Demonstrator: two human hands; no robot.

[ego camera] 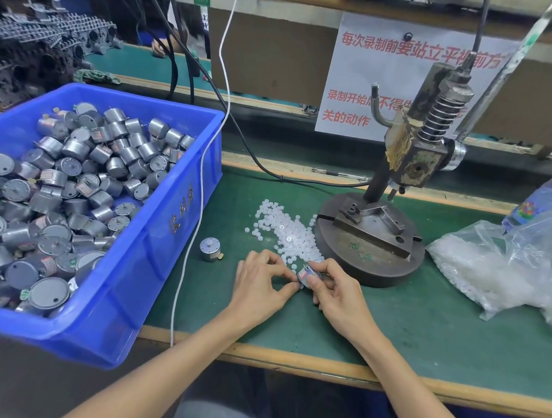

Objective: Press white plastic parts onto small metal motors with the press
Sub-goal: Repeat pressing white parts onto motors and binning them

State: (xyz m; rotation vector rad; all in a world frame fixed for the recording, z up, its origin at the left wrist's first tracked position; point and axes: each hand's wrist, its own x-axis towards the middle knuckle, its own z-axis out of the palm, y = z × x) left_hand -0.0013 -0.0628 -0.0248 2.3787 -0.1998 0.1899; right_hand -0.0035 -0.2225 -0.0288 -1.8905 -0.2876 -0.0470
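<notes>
- At the counter's (422, 328) near edge two hands meet. The right hand (337, 295) grips a small metal motor (308, 276) between thumb and fingers, while the left hand (261, 281) pinches at the motor's end with thumb and forefinger. Whether a white part sits between those fingertips is too small to tell.
- Just beyond the hands, a loose pile of white plastic parts (286, 231) spreads over the green mat up to the foot of the press (372, 242). A lone motor (210, 249) stands upright to its left, apart from the pile.
- The press's fixture plate holds nothing and its ram is raised.
- A blue bin (158, 234) heaped with motors sits on the left. A clear bag (489, 268) of more white parts slumps on the right.
- Likely hazards: a part started crooked on the shaft could crack or jam under the ram. A tiny part could slip from the fingertips and vanish into the pile. Fingers left near the fixture could be caught when the lever comes down.
</notes>
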